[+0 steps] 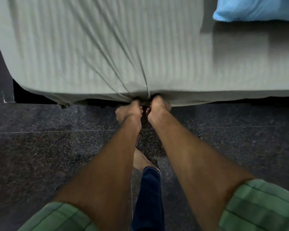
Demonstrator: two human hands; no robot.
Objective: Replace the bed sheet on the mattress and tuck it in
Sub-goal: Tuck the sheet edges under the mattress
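Grey-green striped sheet (93, 52) spread over the mattress (237, 64).
Its near edge hangs over the side, gathered into a bunch at mid-edge, with creases fanning back from there (the right part of the mattress looks bare).

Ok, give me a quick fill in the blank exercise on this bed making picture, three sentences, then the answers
1. Both hands, the left hand and the right hand, grip the lower edge of the striped grey ____.
2. The pillow at the top right of the bed is light ____ in colour.
3. Creases in the bed sheet fan out from where the ____ pull it.

Missing words: bed sheet; blue; hands
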